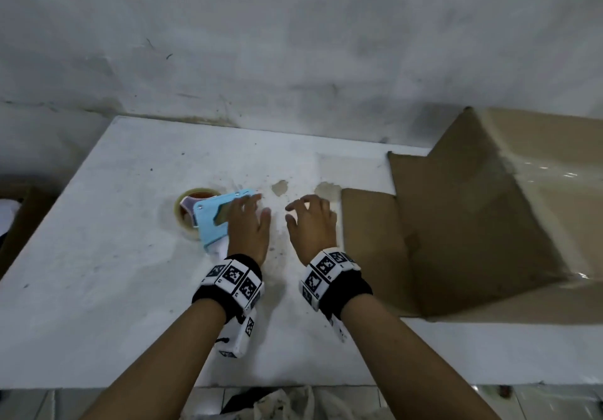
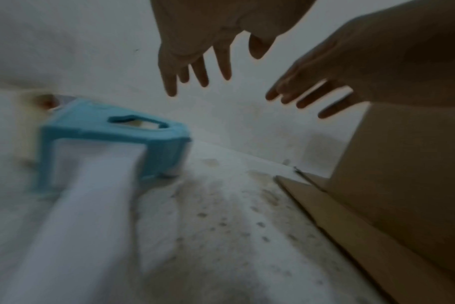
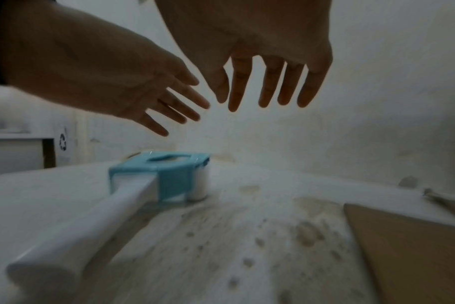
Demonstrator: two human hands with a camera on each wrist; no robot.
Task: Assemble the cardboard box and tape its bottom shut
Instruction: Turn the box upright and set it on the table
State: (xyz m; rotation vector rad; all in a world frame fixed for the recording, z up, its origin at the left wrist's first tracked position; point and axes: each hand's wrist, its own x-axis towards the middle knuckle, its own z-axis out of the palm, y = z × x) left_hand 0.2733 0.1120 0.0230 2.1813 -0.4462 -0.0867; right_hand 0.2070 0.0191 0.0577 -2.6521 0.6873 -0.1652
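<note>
A brown cardboard box [image 1: 489, 224] lies on the right of the white table [image 1: 98, 289], its flaps [image 1: 368, 240] spread flat toward the middle. Glossy clear tape [image 1: 554, 171] runs over its upper face. A blue tape dispenser [image 1: 212, 220] with a white handle and a clear roll lies left of centre. My left hand [image 1: 251, 220] hovers just right of the dispenser with fingers spread, holding nothing. My right hand [image 1: 308, 215] hovers beside it, near the flap's edge, fingers loose and empty. Both wrist views show the dispenser [image 2: 112, 131] [image 3: 169, 174] below the lifted hands.
A stained white wall [image 1: 293, 44] stands right behind the table. Another cardboard box [image 1: 23, 224] sits off the table's left edge. Crumpled cloth [image 1: 287, 403] lies on the floor by the front edge. Brown stains [image 1: 280, 188] mark the tabletop.
</note>
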